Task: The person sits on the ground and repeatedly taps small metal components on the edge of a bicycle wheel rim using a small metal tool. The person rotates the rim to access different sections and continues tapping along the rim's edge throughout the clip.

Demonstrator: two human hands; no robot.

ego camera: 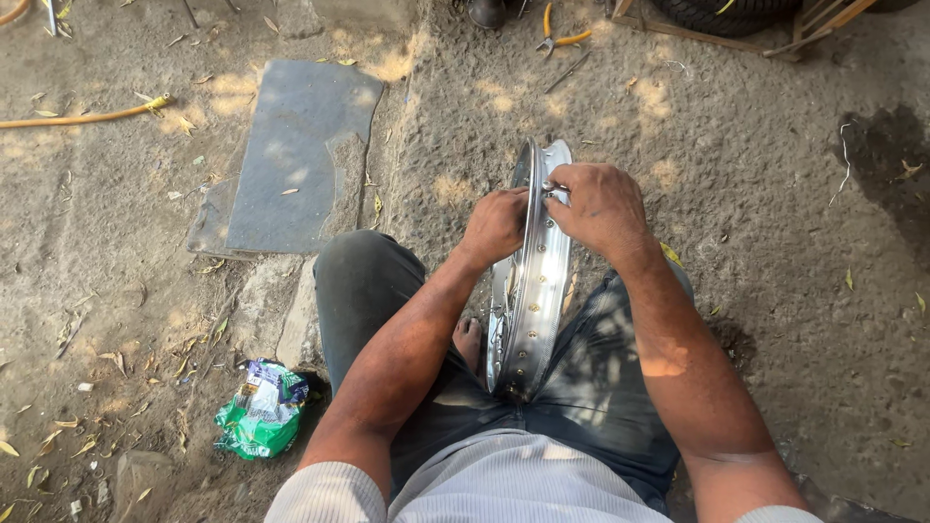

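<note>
A shiny chrome wheel rim (536, 291) with a row of spoke holes stands upright on its edge between my knees, its lower part resting near my lap. My left hand (496, 225) grips the rim's left flange near the top. My right hand (601, 205) is closed over the rim's right side at the same height, fingers pinched at the edge; whether a small part sits between the fingers I cannot tell. Both forearms reach forward over my dark trousers (373, 291).
A grey stone slab (291, 155) lies on the dirt ahead left. A crumpled green wrapper (260, 418) sits by my left thigh. Orange-handled pliers (557, 37) lie far ahead, a yellow hose (87, 116) at upper left, a tyre (722, 12) on a wooden frame at top right.
</note>
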